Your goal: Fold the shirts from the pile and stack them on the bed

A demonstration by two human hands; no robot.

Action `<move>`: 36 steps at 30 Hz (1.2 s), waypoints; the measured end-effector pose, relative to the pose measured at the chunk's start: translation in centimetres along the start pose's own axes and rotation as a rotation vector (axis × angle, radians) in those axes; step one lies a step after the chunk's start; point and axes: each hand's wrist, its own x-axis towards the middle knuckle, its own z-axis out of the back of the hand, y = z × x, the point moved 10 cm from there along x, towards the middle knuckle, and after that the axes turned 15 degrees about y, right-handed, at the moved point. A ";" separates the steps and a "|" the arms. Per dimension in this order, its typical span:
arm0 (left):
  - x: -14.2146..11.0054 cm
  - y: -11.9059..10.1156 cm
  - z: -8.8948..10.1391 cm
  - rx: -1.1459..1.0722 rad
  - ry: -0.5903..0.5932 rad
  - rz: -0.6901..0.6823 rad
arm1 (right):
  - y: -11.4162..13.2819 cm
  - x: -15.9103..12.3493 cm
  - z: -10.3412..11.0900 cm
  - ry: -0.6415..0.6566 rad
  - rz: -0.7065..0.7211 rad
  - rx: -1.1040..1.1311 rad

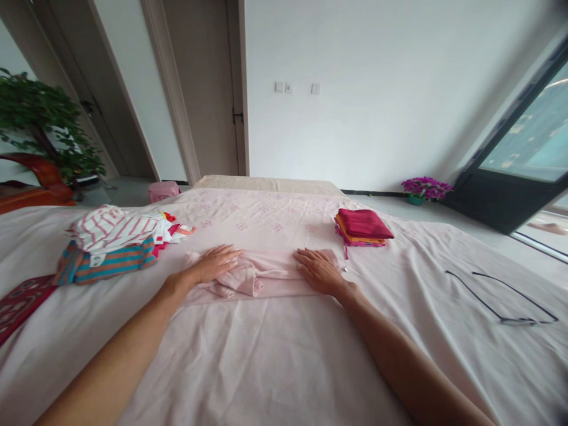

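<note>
A light pink garment (270,273) lies folded into a long strip on the pale pink bedsheet (275,349), with a bunched, wrinkled part left of its middle. My left hand (217,262) rests flat on the garment's left end, fingers stretched toward the middle. On the right end lies my right hand (320,270), palm down with fingers extended. Neither hand grips the cloth. Just beyond my right hand sits a neat stack of folded red, orange and pink cloth (364,226).
A loose pile of striped clothes (110,245) lies at the left, beside a dark red patterned cloth (24,305). Eyeglasses (519,320) rest on the sheet at the right. Behind the bed stand a pink stool (163,191), purple flowers (428,188) and a leafy plant (39,112).
</note>
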 end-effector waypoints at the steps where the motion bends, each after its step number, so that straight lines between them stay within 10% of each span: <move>1: 0.2 0.5 0.2 -0.053 0.019 -0.008 | -0.7 0.0 0.3 -0.021 -0.037 -0.003; 8: -0.7 3.8 2.6 -0.139 -0.123 0.073 | -6.8 -0.8 3.2 -0.096 -0.336 -0.072; 23: -0.6 6.4 3.9 0.082 -0.189 0.441 | -11.6 1.4 3.2 -0.073 -0.419 -0.003; 31: 0.1 1.0 2.4 -0.061 -0.127 -0.067 | -6.5 1.7 3.7 -0.125 -0.198 -0.087; 36: 0.3 1.4 0.2 0.032 -0.051 -0.115 | -4.5 1.9 0.2 0.030 -0.054 -0.147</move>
